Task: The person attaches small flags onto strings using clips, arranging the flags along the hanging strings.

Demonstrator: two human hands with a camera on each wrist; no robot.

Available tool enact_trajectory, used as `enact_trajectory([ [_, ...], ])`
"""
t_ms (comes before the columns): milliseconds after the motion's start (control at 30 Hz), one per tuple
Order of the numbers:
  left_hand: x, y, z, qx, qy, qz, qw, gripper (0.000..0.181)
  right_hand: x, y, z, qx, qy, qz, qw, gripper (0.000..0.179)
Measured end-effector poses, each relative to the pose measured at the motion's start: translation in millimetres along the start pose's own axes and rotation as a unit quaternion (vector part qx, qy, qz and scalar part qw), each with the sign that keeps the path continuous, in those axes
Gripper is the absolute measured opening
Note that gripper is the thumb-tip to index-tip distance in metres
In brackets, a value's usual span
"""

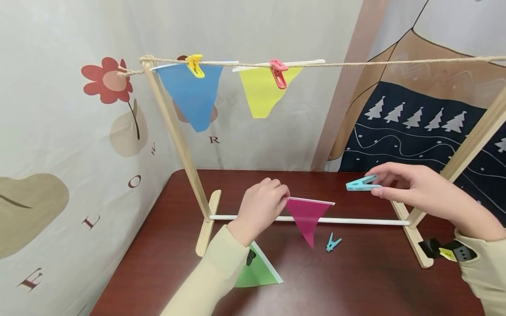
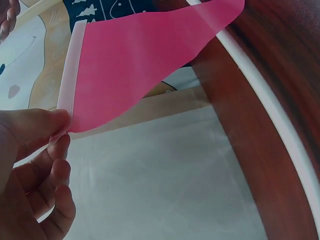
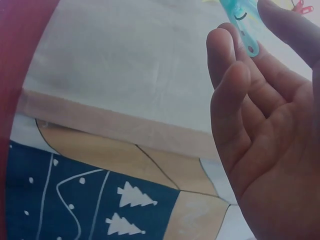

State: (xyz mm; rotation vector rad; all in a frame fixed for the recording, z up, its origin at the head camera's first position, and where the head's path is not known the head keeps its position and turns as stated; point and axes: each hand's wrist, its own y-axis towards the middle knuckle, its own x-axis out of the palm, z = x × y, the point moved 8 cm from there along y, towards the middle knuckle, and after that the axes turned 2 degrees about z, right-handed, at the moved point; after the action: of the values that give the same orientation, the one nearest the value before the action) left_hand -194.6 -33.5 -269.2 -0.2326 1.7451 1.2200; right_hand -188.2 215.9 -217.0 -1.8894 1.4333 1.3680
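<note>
My left hand (image 1: pixel 262 206) pinches the white top edge of a magenta pennant (image 1: pixel 307 216) at its left corner. The pennant hangs point down in the head view; in the left wrist view the thumb and index finger grip its white band (image 2: pixel 71 75). Off to the right, my right hand (image 1: pixel 411 188) holds a light-blue clothespin (image 1: pixel 359 184) between thumb and fingers. That clothespin (image 3: pixel 245 30) shows only partly in the right wrist view. A second blue clothespin (image 1: pixel 333 242) lies on the table. Under my left forearm a green pennant (image 1: pixel 258 267) is partly hidden.
A rope (image 1: pixel 375 64) runs between two wooden posts (image 1: pixel 178 136). On it hang a blue pennant (image 1: pixel 193 94) with a yellow clothespin (image 1: pixel 195 66) and a yellow pennant (image 1: pixel 262 90) with a red clothespin (image 1: pixel 279 73). A white rod (image 1: pixel 363 221) joins the stand's feet above the dark-red table (image 1: pixel 158 272).
</note>
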Motion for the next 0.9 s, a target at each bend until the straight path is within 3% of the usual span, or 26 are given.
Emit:
enact_trajectory([
  [133,-9.0,7.7,1.5,0.013,0.006,0.023,0.9996,0.009,-6.1,4.3,-8.0,-0.017,-0.027,-0.004,0.9995,0.032],
  [333,-24.1,20.0,2.8,0.028,0.018,0.060,0.9976,0.010,-14.7,11.8,-12.4,-0.009,-0.076,-0.025,0.9967,0.030],
  [533,-32.6,30.6,5.1,0.034,0.040,0.062,0.9967,0.012,-27.3,17.8,-15.2,-0.014,-0.116,-0.037,0.9925,0.033],
  [900,-49.1,46.4,3.5,0.046,0.076,0.074,0.9933,0.011,-54.0,23.9,-26.3,-0.008,-0.166,0.020,0.9858,0.036],
])
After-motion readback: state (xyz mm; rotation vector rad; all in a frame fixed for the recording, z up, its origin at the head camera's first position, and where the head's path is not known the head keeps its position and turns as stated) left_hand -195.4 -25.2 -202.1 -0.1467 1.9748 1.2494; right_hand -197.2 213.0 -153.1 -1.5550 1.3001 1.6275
